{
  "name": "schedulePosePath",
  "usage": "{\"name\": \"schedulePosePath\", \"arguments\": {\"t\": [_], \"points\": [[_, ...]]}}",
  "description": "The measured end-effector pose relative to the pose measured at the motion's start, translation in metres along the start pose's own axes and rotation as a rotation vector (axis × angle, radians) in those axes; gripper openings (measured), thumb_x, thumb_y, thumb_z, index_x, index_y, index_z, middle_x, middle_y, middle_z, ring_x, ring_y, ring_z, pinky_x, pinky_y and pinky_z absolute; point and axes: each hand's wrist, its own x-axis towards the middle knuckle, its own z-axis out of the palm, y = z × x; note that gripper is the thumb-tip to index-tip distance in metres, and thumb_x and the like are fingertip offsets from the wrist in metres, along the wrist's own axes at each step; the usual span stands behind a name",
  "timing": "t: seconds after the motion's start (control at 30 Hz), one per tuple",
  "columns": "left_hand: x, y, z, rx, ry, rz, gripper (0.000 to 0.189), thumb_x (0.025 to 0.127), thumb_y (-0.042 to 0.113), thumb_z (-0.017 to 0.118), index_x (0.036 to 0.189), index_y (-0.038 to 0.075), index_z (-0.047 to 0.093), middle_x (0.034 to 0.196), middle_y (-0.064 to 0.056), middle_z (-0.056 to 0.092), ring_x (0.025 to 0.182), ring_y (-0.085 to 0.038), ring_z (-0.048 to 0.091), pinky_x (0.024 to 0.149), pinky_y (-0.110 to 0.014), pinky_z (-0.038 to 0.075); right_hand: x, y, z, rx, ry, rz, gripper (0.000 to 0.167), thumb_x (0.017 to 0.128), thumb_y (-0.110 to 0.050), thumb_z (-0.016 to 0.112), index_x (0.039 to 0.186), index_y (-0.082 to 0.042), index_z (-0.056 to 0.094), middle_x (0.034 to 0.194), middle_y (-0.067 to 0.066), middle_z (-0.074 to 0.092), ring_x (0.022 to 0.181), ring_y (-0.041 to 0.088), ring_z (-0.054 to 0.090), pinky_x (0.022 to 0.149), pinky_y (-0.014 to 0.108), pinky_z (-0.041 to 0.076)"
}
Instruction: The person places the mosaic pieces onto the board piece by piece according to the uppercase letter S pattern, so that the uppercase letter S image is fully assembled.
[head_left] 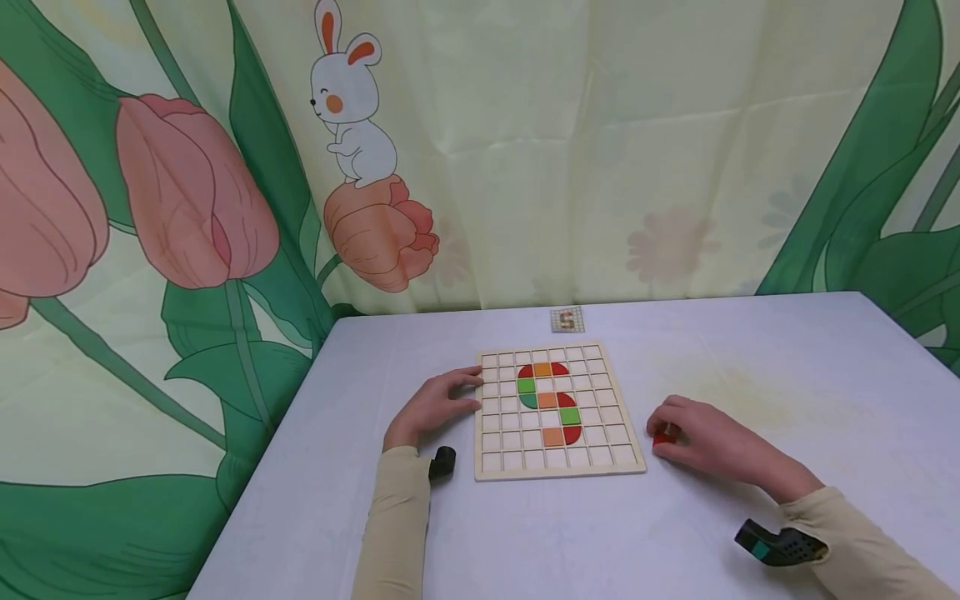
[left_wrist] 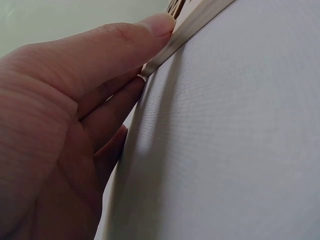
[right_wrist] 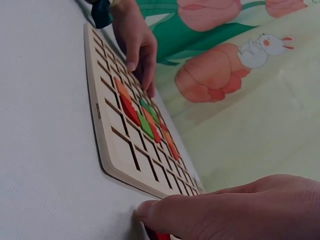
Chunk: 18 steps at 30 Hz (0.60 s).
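Note:
A square wooden grid board (head_left: 502, 460) lies on the table, with red, orange and green pieces forming an S-like curve in its cells. Among them are an orange square tile (head_left: 552, 437), a green square tile (head_left: 570, 416) and a red quarter-round piece (head_left: 572, 434). My left hand (head_left: 438, 407) touches the board's left edge, thumb and fingers spread apart along it. In the left wrist view the thumb tip (left_wrist: 159, 25) rests at the wooden rim. To the right of the board, my right hand (head_left: 701, 435) pinches a small red piece (head_left: 663, 437) low over the table, its shape mostly hidden by the fingers.
Behind the board, near the table's back edge, lies a small card (head_left: 567, 319) printed with a grid and a coloured figure. A white cloth covers the table (head_left: 570, 533). A curtain (head_left: 525, 150) with tulips and a rabbit hangs behind it.

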Motion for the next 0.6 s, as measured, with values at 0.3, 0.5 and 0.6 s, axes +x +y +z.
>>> {"name": "schedulePosePath", "arguments": {"t": [0.3, 0.5, 0.6], "points": [[0.000, -0.001, 0.001, 0.006, 0.000, -0.002, 0.042, 0.086, 0.018, 0.076, 0.126, 0.011, 0.066, 0.146, 0.005, 0.049, 0.140, -0.019, 0.038, 0.115, -0.038, 0.030, 0.002, 0.000, 0.001, -0.014, 0.007, 0.042, 0.018, 0.081, -0.013, 0.078, 0.097, -0.012, 0.069, 0.088, -0.009, 0.055, 0.077, 0.006, 0.051, 0.067, 0.024, 0.050], [0.001, -0.001, 0.001, 0.006, 0.001, 0.000, 0.042, 0.086, 0.019, 0.076, 0.126, 0.011, 0.066, 0.146, 0.005, 0.049, 0.140, -0.019, 0.038, 0.115, -0.039, 0.030, 0.008, -0.004, -0.001, -0.016, 0.071, 0.048, 0.020, 0.081, -0.012, 0.078, 0.099, -0.011, 0.070, 0.092, -0.007, 0.059, 0.081, 0.008, 0.057, 0.071, 0.028, 0.053], [0.001, 0.000, 0.001, 0.001, 0.000, 0.000, 0.042, 0.086, 0.019, 0.076, 0.126, 0.010, 0.066, 0.147, 0.005, 0.049, 0.140, -0.019, 0.037, 0.115, -0.039, 0.029, 0.011, -0.006, -0.002, -0.008, 0.095, 0.053, 0.022, 0.082, -0.011, 0.078, 0.103, -0.009, 0.070, 0.094, -0.005, 0.060, 0.084, 0.011, 0.061, 0.072, 0.030, 0.054]]}}
